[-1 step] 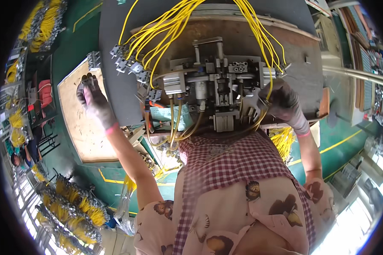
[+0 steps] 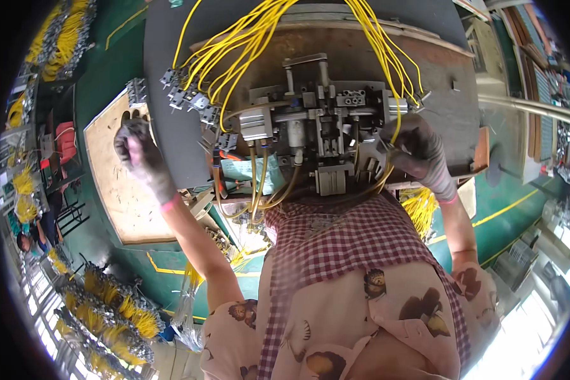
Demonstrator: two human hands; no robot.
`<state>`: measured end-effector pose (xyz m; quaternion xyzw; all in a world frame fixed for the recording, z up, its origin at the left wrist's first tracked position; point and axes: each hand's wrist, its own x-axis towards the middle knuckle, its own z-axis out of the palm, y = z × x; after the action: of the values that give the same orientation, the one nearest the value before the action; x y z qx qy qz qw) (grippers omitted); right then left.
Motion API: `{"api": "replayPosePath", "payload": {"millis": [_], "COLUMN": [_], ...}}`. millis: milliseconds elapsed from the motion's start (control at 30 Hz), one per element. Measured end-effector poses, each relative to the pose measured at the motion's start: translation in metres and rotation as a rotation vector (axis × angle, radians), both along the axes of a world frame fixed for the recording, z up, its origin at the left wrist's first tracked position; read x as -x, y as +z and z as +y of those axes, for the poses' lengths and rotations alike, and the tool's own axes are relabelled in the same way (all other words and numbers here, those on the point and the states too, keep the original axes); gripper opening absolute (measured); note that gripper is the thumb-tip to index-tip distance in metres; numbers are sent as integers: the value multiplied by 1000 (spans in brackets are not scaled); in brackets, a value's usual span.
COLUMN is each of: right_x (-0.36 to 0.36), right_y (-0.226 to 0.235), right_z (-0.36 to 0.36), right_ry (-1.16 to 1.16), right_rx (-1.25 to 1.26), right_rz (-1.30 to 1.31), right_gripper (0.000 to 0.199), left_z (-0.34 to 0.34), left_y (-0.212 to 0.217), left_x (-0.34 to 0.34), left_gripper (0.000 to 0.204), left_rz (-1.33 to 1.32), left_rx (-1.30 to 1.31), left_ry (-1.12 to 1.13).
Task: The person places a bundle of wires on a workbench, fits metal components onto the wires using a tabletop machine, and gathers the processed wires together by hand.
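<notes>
Both my hands wear grey-purple gloves with dark fingertips. My left hand (image 2: 139,151) is closed, fingers curled in, over a pale wooden board (image 2: 111,183) left of the bench. Whatever those fingers hold, if anything, is hidden. To the right of a metal clamping fixture (image 2: 326,126), my right hand (image 2: 418,149) pinches a yellow cable (image 2: 397,120) between thumb and fingers. A small grey metal piece (image 2: 384,147) shows at these fingertips. On the fixture's left, more yellow cables (image 2: 234,57) end in several grey metal blocks (image 2: 193,98).
Brown hoses (image 2: 256,177) hang from the fixture's front beside a light green cloth (image 2: 269,174). Metal blocks (image 2: 137,92) stand at the bench's left edge. Bundled yellow cables (image 2: 419,212) hang under the bench at right. Racks of cables (image 2: 104,304) line the lower left.
My left hand has drawn slightly nearer and its fingers have curled in. My right hand stays at the cable, shifted only slightly.
</notes>
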<state>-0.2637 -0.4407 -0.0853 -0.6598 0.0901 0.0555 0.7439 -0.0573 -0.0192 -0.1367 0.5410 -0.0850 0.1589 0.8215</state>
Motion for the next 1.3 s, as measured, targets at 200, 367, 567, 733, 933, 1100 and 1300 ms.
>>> {"api": "replayPosePath", "payload": {"millis": [200,367,567,733,933,1100,1300], "right_x": [-16,-16,-15,-17,-26,-33,-33], "right_y": [4,-6,-12,-15,-15,-26,-12], "right_z": [35,33,28,35,37,36,36], "right_ry": [57,58,27,129,220,196,270], "right_rx": [302,405,389,227,284,420,382], "right_rz": [-264,-442,-445,-347,-327,-339,-333], "right_gripper": [44,51,46,55,56,48,52], "left_z": [-142,-191,-199,-185,-177,-179,-171], "left_y": [32,16,22,25,12,14,10], "left_x": [117,129,139,152,144,141,137], "left_gripper": [65,94,95,80,74,91,77], "left_rz": [118,100,-144,124,215,181,304], "left_rx": [-460,-459,-823,-645,-638,-607,-572], "left_ry": [-569,-791,-662,-707,-712,-669,-768]}}
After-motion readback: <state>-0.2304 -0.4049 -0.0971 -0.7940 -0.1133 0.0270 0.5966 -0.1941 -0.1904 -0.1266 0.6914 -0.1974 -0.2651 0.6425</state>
